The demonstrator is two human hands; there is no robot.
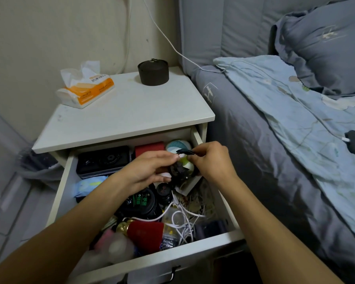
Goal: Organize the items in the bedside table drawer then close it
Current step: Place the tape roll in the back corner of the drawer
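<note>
Pinching a small black item [184,151] between them, both hands hover over the rear right part of the open drawer [219,193]; I cannot tell what the item is, only that a dark crumpled mass hangs from it between the palms. My right hand [211,160] holds one end with thumb and curled fingers, and my left hand [152,167] holds the other end with its fingertips. Relative to the drawer, I read the contents as follows: a black case [103,160] lies at the rear left corner; a red box [150,148] sits at the rear centre, just beside a round pale green tin [177,145] at the rear right, which the held item partly covers. A light blue packet [86,184] lies along the left wall; a black jar with green print [140,202] occupies the middle, touching a smaller dark bottle [164,191]. White cables [182,220] tangle toward the front right, and a red cylinder with a gold cap [143,232] lies toward the front, near the front wall. Above the drawer, the bedside table top [131,111] carries a tissue pack [84,89] and a dark round container [153,72]. Right of the drawer stands a bed with grey-blue bedding [275,160].
</note>
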